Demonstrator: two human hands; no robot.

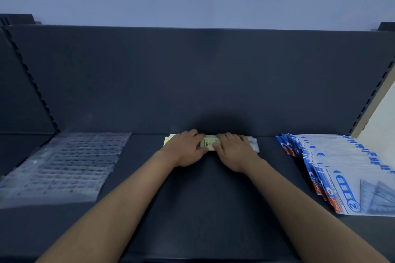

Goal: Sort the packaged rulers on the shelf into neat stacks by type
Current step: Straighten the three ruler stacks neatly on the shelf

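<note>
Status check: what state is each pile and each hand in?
Yellow packs: small stack, held between both hands.
Left hand: holds the stack's left end.
Right hand: holds its right end.
Clear packs: spread flat, overlapping.
Blue packs: fanned out, overlapping.

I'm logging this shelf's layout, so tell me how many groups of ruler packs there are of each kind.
Clear packs with red and blue print: 1 group
Yellow packs, held by the left hand and right hand: 1 group
Blue-and-white packs: 1 group
Total: 3 groups
Single packs overlap too much to count.
</note>
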